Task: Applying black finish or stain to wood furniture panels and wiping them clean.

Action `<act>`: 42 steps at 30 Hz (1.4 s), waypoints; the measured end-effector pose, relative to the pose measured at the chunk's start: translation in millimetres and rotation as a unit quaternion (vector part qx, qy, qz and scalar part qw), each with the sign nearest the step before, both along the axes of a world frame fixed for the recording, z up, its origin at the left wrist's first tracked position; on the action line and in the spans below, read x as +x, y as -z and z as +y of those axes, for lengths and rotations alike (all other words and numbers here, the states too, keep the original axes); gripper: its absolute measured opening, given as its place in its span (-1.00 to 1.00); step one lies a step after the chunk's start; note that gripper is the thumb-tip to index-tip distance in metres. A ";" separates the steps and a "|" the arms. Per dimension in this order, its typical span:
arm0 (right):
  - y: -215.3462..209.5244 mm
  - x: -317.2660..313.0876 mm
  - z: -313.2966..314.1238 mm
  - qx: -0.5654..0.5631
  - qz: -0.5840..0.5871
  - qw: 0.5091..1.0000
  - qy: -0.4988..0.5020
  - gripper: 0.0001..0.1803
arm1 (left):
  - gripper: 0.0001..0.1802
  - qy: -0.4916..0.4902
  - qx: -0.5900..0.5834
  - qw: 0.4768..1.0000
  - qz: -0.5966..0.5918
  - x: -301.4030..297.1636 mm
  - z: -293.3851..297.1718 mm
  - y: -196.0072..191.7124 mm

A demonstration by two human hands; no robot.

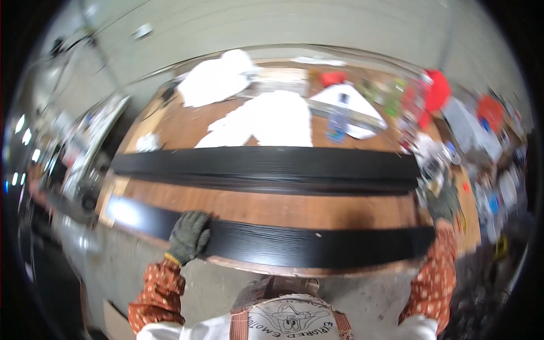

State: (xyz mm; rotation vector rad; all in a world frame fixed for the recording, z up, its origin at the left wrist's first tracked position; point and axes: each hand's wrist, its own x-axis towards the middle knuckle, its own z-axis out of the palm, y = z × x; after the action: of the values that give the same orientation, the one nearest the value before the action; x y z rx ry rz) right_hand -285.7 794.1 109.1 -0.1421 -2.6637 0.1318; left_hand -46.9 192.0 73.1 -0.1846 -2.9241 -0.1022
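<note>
Two long black boards with a fine grain lie crosswise on a wooden table. Over the near black board (294, 242), toward its left part, my left hand (191, 235) in a dark grey-green knitted glove is closed, with the fingers bent at the far edge. My right hand (445, 201), gloved the same way, reaches past the right end of that board, among small clutter at the table's right side. Its fingers are smeared, and whether they hold anything does not show. Beyond a strip of bare wood lies the far black board (266, 169), thicker in look.
Behind the boards are white sheets (277, 116), a white bundle (218, 79), a clear bottle (336, 124) and a metal strip (348, 115). Green bottles (395, 96) and a red cloth-like thing (435, 93) stand back right. The table (374, 209) has clutter off both sides.
</note>
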 end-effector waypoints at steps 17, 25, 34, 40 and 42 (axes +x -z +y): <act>25.0 169.9 -341.3 -0.098 -0.121 0.972 -0.174 -0.43 | -0.07 -0.430 0.094 0.897 -0.037 -150.3 -386.1 -22.9; 25.0 212.8 -391.6 -0.113 -0.121 0.974 -0.156 -0.39 | -0.49 -0.343 0.006 0.931 -0.122 -240.2 -475.9 32.2; 70.0 152.5 -420.4 -0.326 0.317 0.796 -0.400 -0.44 | -0.58 0.102 0.097 0.955 0.261 -190.5 -221.7 8.4; 67.8 142.2 -397.6 -0.252 0.162 0.941 -0.157 -0.49 | -0.47 0.253 0.114 0.942 0.189 -96.0 24.5 21.9; 70.5 150.0 -375.3 -0.233 0.164 0.951 -0.118 -0.50 | -0.43 0.254 0.123 0.945 0.164 -73.3 27.9 28.2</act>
State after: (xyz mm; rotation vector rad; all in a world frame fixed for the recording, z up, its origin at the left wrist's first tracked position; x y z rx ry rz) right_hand -135.7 418.8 38.6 0.0497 -2.2629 0.7910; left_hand -120.3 219.9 44.9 -0.8227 -2.4375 -0.4632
